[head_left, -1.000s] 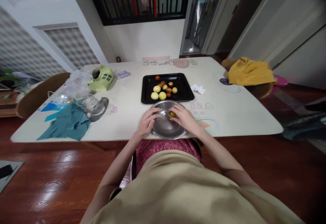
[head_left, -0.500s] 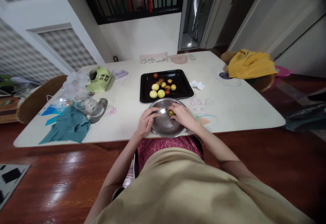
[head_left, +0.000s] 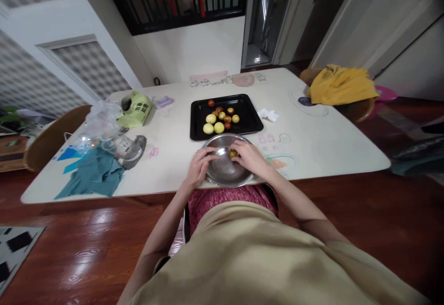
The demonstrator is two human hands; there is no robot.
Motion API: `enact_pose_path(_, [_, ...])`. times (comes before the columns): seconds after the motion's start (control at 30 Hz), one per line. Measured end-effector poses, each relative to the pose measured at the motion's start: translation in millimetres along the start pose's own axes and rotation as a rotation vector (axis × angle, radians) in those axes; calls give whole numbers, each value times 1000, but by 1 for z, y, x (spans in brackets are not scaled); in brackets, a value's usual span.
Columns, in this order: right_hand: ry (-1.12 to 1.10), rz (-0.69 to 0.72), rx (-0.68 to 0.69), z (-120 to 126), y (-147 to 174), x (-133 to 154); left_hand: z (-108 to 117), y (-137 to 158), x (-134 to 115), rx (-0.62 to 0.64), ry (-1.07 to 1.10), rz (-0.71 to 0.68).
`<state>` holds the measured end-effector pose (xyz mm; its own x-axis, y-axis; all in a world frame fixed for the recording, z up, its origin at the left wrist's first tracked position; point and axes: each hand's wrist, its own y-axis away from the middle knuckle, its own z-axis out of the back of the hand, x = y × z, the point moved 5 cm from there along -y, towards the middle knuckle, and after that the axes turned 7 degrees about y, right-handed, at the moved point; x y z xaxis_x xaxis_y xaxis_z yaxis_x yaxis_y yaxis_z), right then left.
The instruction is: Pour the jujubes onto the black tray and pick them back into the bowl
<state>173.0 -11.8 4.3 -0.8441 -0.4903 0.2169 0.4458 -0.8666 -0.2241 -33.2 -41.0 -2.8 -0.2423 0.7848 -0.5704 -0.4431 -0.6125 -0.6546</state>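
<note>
A metal bowl (head_left: 229, 171) stands at the table's near edge, in front of my body. My left hand (head_left: 200, 164) lies over its left rim with the fingers stretched out inward. Over the right side of the bowl, my right hand (head_left: 248, 158) has its fingers curled round a small yellow-brown fruit, a winter jujube by its look (head_left: 233, 154). Just behind the bowl is a black baking tray (head_left: 248, 115). Several small brown and yellow jujube-like fruits (head_left: 227, 125) lie in it, along with larger pale yellow round fruits (head_left: 218, 127).
A crumpled white tissue (head_left: 268, 115) lies right of the tray. On the left are a green paper bag (head_left: 137, 108), clear plastic bags (head_left: 102, 118) and a teal cloth (head_left: 92, 171). A yellow garment (head_left: 342, 87) hangs over a chair at the right.
The camera view has shifted slightly. Both hands stay at the bowl, and the right one still holds the fruit.
</note>
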Motion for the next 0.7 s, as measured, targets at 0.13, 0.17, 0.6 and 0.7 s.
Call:
enact_pose_path(0.13, [29,2,13,2,-1,3,0,0,1,3,-11,9])
enact_pose_path(0.17, [33,7,16,3,-1,3,0,0,1,3,-8,11])
enact_pose_path(0.6, [-122,63,-88,6,2,-3,1,0,-1,-1,21,-3])
enact_pose_path(0.7, [-254,102,-194,18,10,-3,1,0,-1,-1,17,-8])
